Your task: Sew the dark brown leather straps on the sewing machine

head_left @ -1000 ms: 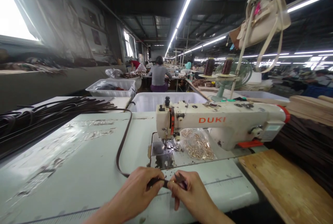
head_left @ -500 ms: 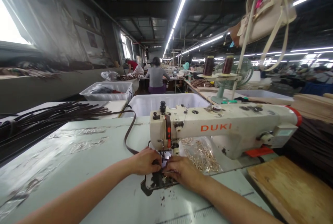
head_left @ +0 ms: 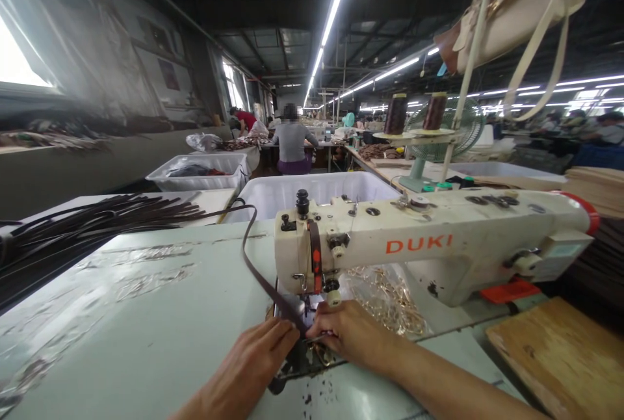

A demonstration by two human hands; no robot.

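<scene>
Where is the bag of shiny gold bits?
The clear bag of gold metal fittings lies on the machine bed under the sewing machine arm, just right of the right hand.

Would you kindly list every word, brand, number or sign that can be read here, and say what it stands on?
"DUKI": orange capitals on the front of the cream sewing machine arm.
Small display panel at the machine's right end: too small to read.
Framed pictures on the left wall: blurred, unreadable.
Nothing else is legible.
</scene>
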